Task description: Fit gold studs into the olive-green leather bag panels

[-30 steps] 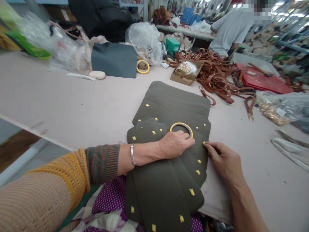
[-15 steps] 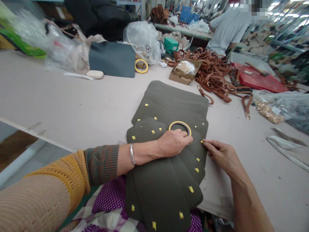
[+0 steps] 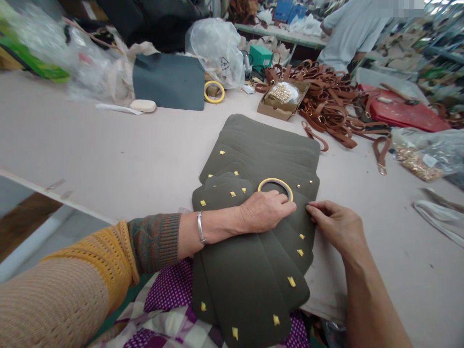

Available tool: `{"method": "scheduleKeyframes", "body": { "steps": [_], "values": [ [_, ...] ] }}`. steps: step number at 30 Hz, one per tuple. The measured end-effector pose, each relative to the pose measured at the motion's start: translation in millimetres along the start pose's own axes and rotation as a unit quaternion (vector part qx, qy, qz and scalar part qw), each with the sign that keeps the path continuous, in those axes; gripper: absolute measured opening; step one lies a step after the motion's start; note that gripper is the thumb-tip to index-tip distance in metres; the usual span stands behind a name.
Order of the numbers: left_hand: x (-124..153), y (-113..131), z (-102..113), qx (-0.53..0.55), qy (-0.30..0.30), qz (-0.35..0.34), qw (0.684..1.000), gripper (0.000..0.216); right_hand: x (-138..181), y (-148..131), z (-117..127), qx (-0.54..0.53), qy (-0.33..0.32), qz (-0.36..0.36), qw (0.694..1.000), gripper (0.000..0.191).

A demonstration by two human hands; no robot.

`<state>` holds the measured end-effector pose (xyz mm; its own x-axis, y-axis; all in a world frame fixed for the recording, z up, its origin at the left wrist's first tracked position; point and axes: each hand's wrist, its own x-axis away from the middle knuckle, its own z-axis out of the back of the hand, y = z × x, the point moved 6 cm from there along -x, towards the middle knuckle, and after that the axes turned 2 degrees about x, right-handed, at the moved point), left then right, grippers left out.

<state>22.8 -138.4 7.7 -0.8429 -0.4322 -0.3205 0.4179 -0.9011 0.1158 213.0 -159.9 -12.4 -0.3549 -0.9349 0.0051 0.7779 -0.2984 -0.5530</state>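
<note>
A fanned stack of dark olive leather panels (image 3: 250, 270) with small yellow tape tabs lies before me, hanging over the table's near edge. My left hand (image 3: 263, 211) rests closed on top of the panels, its fingers touching a yellow tape ring (image 3: 275, 185) that lies on the stack. My right hand (image 3: 335, 224) pinches at the right edge of one panel, where a yellow tab sat; what the fingertips hold is too small to see.
A pile of brown leather straps (image 3: 326, 104), a cardboard box of gold hardware (image 3: 282, 99), a red bag panel (image 3: 402, 113), plastic bags (image 3: 217, 55), a grey panel (image 3: 168, 82) and a second tape ring (image 3: 213, 92) sit farther back. Another person (image 3: 351, 31) works at a far table.
My right fingertips have closed over the yellow tab at the panel's right edge, which no longer shows. The view shifted slightly; my left hand stayed on the stack.
</note>
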Motion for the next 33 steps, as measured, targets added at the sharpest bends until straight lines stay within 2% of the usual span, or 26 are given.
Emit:
{"method": "scheduleKeyframes", "body": {
  "steps": [5,9,15,17,20,21,26,33],
  "values": [
    [-2,0,11,0.001,0.029,-0.030,0.999,0.017,1,-8,-3,-0.027,-0.051,0.007,0.998,0.037],
    [-1,-4,16,0.017,0.063,-0.025,0.998,0.023,17,-13,-6,0.013,-0.093,0.014,0.995,0.033],
    [1,-12,17,0.076,0.063,-0.014,0.995,0.021,42,-15,-8,0.009,-0.164,0.057,0.985,0.026],
    [1,-14,19,0.118,0.081,-0.021,0.989,0.023,44,-19,-2,0.000,-0.115,0.068,0.991,0.026],
    [2,-14,24,0.175,0.120,-0.038,0.976,0.026,44,-32,12,-0.061,0.031,0.104,0.992,0.028],
    [3,-14,25,0.184,0.133,-0.037,0.973,0.028,45,-38,14,-0.081,0.059,0.130,0.986,0.028],
    [4,-16,22,0.180,0.134,0.005,0.975,0.032,51,-73,7,-0.072,0.094,0.264,0.957,0.020],
    [4,-13,22,0.128,0.120,-0.009,0.984,0.026,56,-87,3,0.001,0.165,0.318,0.934,0.011]
  ]
}}
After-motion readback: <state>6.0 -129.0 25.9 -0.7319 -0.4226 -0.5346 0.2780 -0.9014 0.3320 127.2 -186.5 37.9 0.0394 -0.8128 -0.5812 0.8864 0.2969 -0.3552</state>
